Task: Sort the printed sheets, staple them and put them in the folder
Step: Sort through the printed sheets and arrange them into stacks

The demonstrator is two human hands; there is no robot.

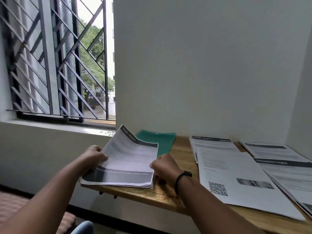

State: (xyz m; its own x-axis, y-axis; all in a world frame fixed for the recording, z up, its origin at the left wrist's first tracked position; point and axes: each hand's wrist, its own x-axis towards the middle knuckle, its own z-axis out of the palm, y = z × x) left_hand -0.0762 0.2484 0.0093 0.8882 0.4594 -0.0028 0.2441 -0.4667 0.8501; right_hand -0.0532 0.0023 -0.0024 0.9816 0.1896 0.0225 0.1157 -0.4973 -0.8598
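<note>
Fingers (103,157) of left hand (94,155) and right hand (164,163) curled on side edges of paper stack (125,168), near-left desk (179,152) | step: sorting, unstapled | green folder (162,141) just beyond | next: square edges; stapler unseen.

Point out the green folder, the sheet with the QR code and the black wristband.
green folder (164,141): head view, on its bare cover behind the held sheets.
sheet with the QR code (233,168): head view, on its white middle.
black wristband (181,178): head view, on the band's upper side.
</note>
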